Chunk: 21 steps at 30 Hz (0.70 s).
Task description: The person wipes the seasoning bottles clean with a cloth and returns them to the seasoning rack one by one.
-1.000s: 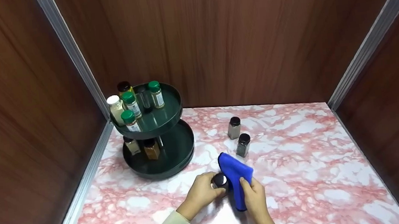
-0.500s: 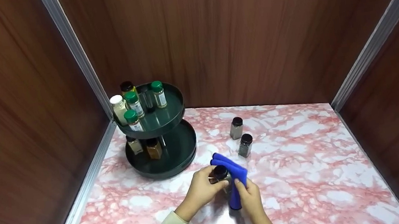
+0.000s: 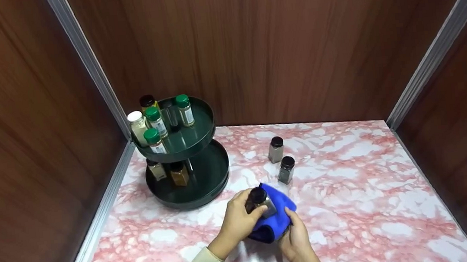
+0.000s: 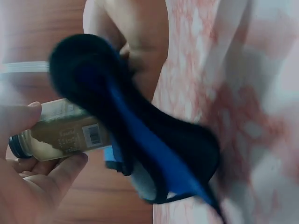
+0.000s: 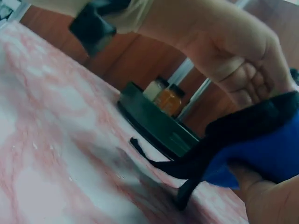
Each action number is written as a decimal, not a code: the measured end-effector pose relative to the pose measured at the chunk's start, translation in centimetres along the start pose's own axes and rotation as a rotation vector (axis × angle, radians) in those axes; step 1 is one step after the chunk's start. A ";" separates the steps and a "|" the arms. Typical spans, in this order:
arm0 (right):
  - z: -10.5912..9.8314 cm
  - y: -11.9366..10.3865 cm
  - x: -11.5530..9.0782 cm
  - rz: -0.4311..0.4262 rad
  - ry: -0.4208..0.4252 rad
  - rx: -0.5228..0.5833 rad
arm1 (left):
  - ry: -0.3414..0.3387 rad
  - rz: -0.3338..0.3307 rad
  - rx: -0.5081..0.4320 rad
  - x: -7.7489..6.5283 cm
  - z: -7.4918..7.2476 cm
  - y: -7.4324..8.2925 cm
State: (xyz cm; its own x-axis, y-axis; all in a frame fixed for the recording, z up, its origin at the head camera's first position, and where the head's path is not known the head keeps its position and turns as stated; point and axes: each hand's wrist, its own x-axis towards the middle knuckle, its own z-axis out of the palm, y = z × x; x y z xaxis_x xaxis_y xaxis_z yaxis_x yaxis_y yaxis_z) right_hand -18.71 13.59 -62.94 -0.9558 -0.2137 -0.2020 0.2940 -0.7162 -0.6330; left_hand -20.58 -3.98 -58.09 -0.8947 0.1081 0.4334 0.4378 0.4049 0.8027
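My left hand [image 3: 239, 218] grips a spice jar [image 4: 63, 130] with a black cap, held tilted above the table. The left wrist view shows its printed label with a barcode and pale powder inside. My right hand [image 3: 296, 237] holds a folded blue cloth [image 3: 282, 206] with dark edging, thumb on top of it. The cloth lies against the jar's lower part and hides the bottom end. In the right wrist view, the cloth [image 5: 261, 154] sags with a loop hanging toward the table.
A dark green two-tier turntable [image 3: 188, 200] stands at the left, bearing several jars. Two black-capped jars, one with pale contents [image 3: 276, 150] and one darker [image 3: 286, 171], stand beyond my hands on the pink marbled table [image 3: 362, 204]. Wooden panels [image 3: 242, 52] enclose the back and sides.
The jar has risen a little and tilted, its cap toward my left hand. My right hand has brought the cloth round under and against the jar, where it now spreads wider.
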 end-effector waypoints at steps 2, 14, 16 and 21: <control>0.1 -0.1 -0.2 -0.015 0.036 -0.034 | 0.011 -0.006 -0.016 0.2 -0.2 -0.3; 1.1 -0.5 0.5 -0.170 0.134 -0.030 | 0.017 -0.088 -0.234 0.0 -0.6 0.0; 1.2 -0.1 0.7 -0.136 0.107 0.009 | 0.029 -0.079 -0.238 0.0 -0.3 0.1; 1.1 0.7 0.5 -0.036 0.048 -0.033 | 0.076 -0.055 -0.172 0.3 -0.2 0.0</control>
State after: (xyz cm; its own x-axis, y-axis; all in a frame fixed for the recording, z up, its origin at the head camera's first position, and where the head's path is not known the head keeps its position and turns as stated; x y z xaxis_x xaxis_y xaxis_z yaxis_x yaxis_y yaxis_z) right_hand -19.01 12.28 -62.67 -0.9645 -0.1553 -0.2137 0.2600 -0.7007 -0.6644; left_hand -20.81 -4.13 -57.92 -0.9113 0.0185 0.4113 0.4029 0.2460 0.8816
